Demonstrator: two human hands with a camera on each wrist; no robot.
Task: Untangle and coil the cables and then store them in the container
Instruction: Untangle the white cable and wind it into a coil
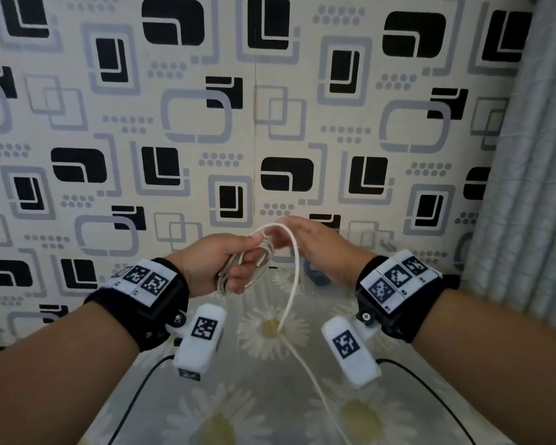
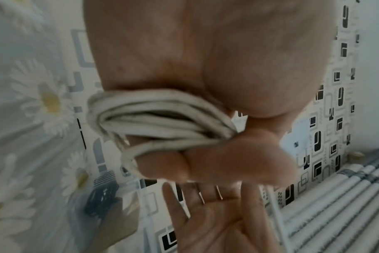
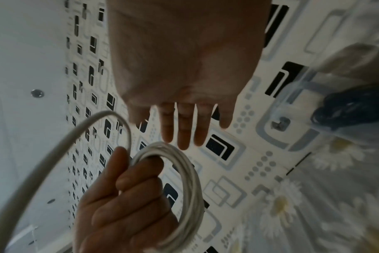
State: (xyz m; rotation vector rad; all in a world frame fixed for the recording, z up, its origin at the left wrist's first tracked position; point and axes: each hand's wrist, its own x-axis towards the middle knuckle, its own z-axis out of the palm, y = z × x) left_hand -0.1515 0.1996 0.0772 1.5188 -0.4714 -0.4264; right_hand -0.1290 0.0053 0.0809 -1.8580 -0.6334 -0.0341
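My left hand point(image 1: 219, 261) grips a coil of white cable point(image 1: 264, 255) held up above the table, fingers curled through its loops point(image 2: 162, 118). A loose strand point(image 1: 292, 277) arcs over from the top of the coil and runs down onto the cloth toward me. My right hand point(image 1: 312, 242) hovers just right of the coil with its fingers point(image 3: 184, 130) straight and spread, holding nothing. In the right wrist view the coil point(image 3: 190, 188) hangs from the left hand point(image 3: 128, 202) and the strand point(image 3: 52, 152) loops to the left. A clear container point(image 3: 292, 92) behind the hands holds a black cable point(image 3: 353, 109).
A daisy-print cloth point(image 1: 264, 399) covers the table. The patterned wall point(image 1: 270, 123) stands close behind it and a grey curtain point(image 1: 527, 187) hangs at the right. Thin black leads point(image 1: 132, 399) trail from my wrist cameras across the cloth.
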